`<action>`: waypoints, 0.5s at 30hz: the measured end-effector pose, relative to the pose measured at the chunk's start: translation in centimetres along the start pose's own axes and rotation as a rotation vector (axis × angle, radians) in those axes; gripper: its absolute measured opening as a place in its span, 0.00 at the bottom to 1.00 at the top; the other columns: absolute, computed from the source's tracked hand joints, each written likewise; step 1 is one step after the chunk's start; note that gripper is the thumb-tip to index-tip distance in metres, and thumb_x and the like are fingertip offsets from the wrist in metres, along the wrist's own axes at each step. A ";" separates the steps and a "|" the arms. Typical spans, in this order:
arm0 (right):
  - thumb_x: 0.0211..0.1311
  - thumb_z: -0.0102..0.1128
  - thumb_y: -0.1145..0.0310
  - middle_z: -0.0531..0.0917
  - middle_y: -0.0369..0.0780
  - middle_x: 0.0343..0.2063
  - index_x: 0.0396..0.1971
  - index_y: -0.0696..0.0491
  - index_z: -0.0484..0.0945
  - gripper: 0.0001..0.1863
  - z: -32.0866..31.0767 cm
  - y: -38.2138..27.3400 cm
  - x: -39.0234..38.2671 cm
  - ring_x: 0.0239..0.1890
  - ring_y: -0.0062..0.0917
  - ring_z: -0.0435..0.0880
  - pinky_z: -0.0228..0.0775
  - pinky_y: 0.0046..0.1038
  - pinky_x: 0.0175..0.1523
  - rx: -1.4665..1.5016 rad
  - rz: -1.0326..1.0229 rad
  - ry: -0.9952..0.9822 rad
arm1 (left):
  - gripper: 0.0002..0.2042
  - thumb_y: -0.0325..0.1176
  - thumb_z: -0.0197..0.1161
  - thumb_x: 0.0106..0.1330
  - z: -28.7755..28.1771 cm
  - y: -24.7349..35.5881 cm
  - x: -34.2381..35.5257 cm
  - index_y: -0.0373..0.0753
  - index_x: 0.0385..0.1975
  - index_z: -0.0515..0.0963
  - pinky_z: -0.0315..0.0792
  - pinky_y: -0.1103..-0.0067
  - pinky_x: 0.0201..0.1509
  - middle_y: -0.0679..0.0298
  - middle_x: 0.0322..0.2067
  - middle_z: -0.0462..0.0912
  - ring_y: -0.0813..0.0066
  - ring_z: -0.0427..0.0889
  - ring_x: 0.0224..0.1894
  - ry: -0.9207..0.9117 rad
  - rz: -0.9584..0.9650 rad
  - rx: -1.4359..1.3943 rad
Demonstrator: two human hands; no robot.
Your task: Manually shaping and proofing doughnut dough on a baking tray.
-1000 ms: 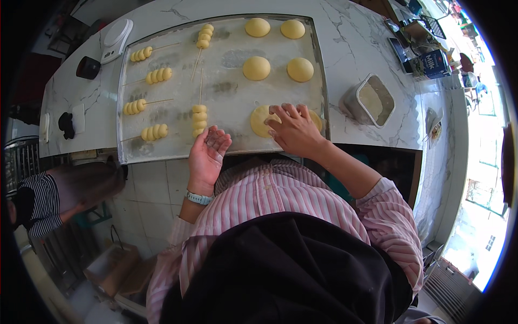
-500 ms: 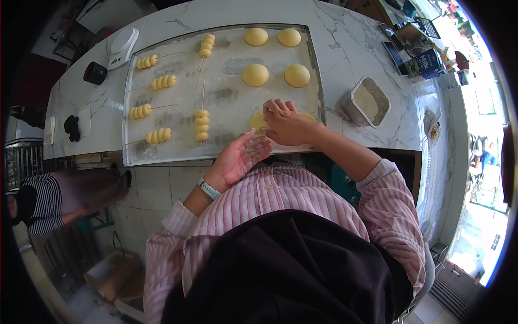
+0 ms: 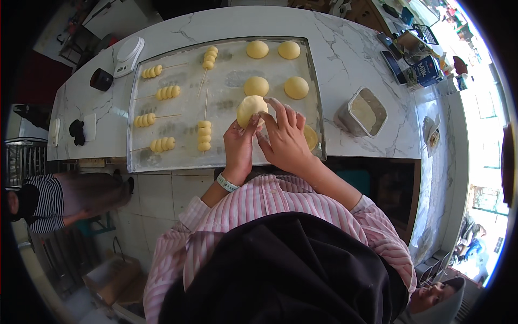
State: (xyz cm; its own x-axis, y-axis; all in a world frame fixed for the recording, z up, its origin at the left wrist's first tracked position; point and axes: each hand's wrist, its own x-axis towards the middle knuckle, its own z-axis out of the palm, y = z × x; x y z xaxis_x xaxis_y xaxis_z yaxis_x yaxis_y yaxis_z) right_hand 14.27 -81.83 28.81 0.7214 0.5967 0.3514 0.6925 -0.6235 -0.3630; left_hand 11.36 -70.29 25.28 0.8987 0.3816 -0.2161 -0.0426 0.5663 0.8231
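My left hand (image 3: 238, 148) grips a pale dough disc (image 3: 250, 110), raised over the floury metal tray (image 3: 178, 129). My right hand (image 3: 286, 140) is at the disc's right edge, its fingers curled against the dough. Behind the hands sit several smooth dough rounds (image 3: 295, 87). To the left lie skewers threaded with small dough balls (image 3: 204, 135). A flattened dough piece (image 3: 311, 137) shows on the tray beside my right hand, partly hidden by it.
Right of the tray stand a metal tin (image 3: 367, 110), a phone (image 3: 394, 67) and a carton (image 3: 425, 71). A white scale (image 3: 127, 62) and black cup (image 3: 101, 79) are left. A person in stripes (image 3: 40, 202) is at left; another (image 3: 434, 297) is low right.
Both hands have come together, and the dough disc has been lifted from the tray into them. A person's head has appeared at the lower right.
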 end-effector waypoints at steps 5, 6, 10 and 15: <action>0.49 0.56 0.66 0.61 0.44 0.55 0.44 0.53 0.69 0.20 -1.3 1.5 0.2 0.57 0.39 0.59 0.50 0.41 0.56 0.159 -0.074 0.039 | 0.13 0.35 0.62 0.59 0.3 2.7 1.3 0.33 0.39 0.75 0.67 0.85 0.42 0.66 0.35 0.79 0.84 0.75 0.38 -0.197 -0.002 0.253; 0.50 0.55 0.67 0.64 0.44 0.54 0.44 0.52 0.68 0.19 -1.6 2.0 0.2 0.56 0.40 0.62 0.53 0.40 0.56 0.188 -0.089 0.061 | 0.13 0.35 0.62 0.59 0.2 2.9 1.4 0.33 0.39 0.75 0.67 0.85 0.42 0.66 0.35 0.79 0.84 0.75 0.38 -0.203 -0.002 0.256; 0.52 0.55 0.69 0.77 0.45 0.38 0.42 0.55 0.70 0.16 -5.8 6.9 1.4 0.41 0.38 0.76 0.67 0.32 0.44 0.434 0.253 0.242 | 0.13 0.33 0.64 0.57 -0.4 3.3 1.4 0.33 0.38 0.76 0.67 0.85 0.44 0.65 0.35 0.80 0.84 0.75 0.39 -0.247 0.037 0.239; 0.45 0.58 0.75 0.80 0.48 0.27 0.30 0.59 0.79 0.09 -10.4 18.5 -1.9 0.33 0.37 0.80 0.70 0.31 0.40 -0.162 0.677 0.036 | 0.12 0.31 0.64 0.56 -1.1 3.8 1.0 0.34 0.38 0.76 0.66 0.84 0.47 0.65 0.35 0.80 0.83 0.76 0.39 -0.202 0.032 0.213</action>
State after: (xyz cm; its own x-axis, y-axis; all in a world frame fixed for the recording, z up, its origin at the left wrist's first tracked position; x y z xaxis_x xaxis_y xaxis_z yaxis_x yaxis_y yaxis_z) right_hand 25.70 -99.74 30.39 0.9919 0.0351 0.1223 0.0795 -0.9215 -0.3802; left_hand 11.59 -66.96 27.66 0.9679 0.2318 -0.0973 0.0015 0.3818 0.9243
